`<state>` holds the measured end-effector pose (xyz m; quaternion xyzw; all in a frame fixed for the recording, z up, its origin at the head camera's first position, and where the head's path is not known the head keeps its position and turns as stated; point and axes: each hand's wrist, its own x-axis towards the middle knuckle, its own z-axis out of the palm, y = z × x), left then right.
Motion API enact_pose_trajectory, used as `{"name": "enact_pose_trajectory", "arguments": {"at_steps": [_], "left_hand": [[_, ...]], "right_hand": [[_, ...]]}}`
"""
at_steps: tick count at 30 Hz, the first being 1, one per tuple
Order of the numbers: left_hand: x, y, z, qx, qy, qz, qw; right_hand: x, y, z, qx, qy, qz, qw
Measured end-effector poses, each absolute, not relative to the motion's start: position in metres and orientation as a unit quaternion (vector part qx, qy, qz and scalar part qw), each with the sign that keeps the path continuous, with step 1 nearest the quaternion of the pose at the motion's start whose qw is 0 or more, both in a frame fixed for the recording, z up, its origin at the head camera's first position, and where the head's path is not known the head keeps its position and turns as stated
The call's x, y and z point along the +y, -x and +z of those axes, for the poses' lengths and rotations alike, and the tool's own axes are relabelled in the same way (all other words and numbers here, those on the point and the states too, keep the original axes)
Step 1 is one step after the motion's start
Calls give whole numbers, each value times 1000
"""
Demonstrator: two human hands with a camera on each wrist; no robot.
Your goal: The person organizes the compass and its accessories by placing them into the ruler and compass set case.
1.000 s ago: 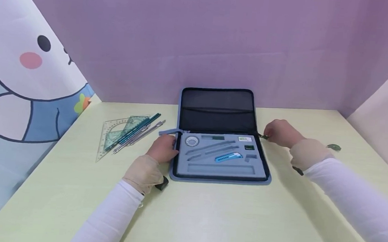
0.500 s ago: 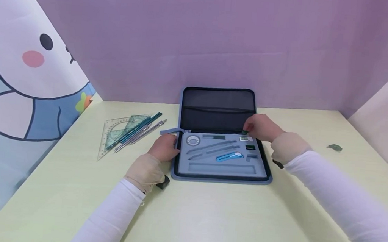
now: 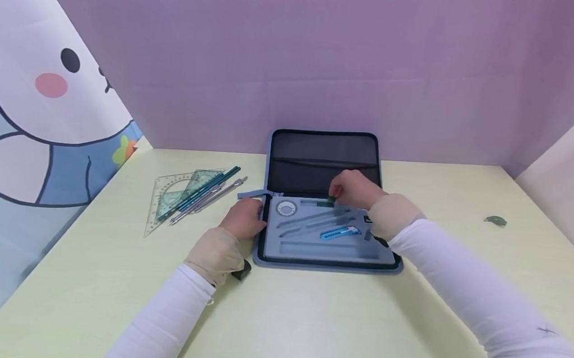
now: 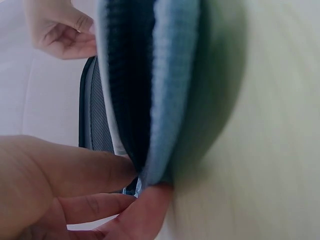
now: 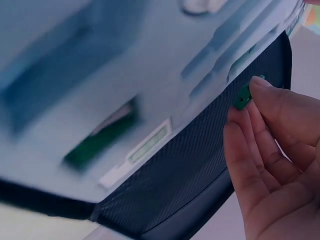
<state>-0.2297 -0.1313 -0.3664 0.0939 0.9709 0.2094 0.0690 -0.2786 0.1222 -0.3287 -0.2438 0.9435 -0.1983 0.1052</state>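
Right hand (image 3: 356,189) pinches a green piece (image 5: 243,96) (left hand (image 3: 242,219) grips the open case (image 3: 317,178)).

White block (image 5: 137,152) hidden in head view; case edge (image 4: 174,75) blurred in left wrist view.

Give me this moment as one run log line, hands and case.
left hand: grips case side | right hand: pinches small green piece over case | case: open | blue cutter: lying in case

Case (image 3: 327,269): rough woven cloth edging, ribbed dark lining (image 3: 325,147). Tray (image 3: 273,238): smooth, matt, foam-looking. Green piece (image 5: 243,96): plastic-looking. Silver instruments (image 3: 238,183): shiny metal. Surface (image 3: 306,321): smooth. Backdrop (image 3: 301,62): creased cloth.
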Motion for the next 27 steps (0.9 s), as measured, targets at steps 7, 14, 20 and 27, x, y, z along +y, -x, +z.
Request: {"name": "enact_pose_trajectory", "arguments": {"at_steps": [7, 14, 20, 27], "left_hand": [[-131, 229, -367, 971, -86, 212, 73], [-130, 229, -366, 971, -82, 214, 75], [-130, 228, -366, 970, -87, 214, 70], [-130, 228, -366, 971, -86, 210, 72]], "right_hand": [[104, 281, -333, 939, 271, -181, 113], [93, 280, -336, 933, 293, -177, 113], [85, 282, -337, 928, 305, -183, 112], [80, 286, -344, 920, 324, -191, 108]]}}
